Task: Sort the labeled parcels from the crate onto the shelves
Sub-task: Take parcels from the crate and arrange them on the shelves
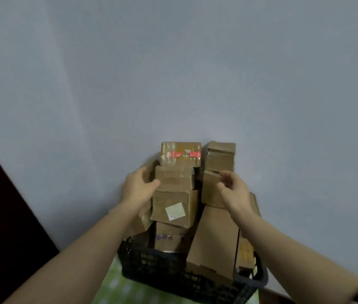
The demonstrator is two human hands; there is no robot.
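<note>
A black plastic crate (pixel 151 266) low in the head view holds several brown cardboard parcels piled above its rim. My left hand (pixel 138 189) grips the left side of an upper parcel (pixel 174 179), thumb across its front. Under it sits a parcel with a white label (pixel 174 210). Behind stands a taped parcel with red markings (pixel 181 153). My right hand (pixel 233 189) hovers with its fingers curled apart in front of a parcel on the right (pixel 208 191), holding nothing. A tall parcel (pixel 215 240) leans in the crate's right half.
A plain pale blue-grey wall (pixel 173 73) fills the view behind the pile. A dark brown panel (pixel 4 216) runs along the lower left. The crate rests on a green patterned surface (pixel 112 286). No shelves are in sight.
</note>
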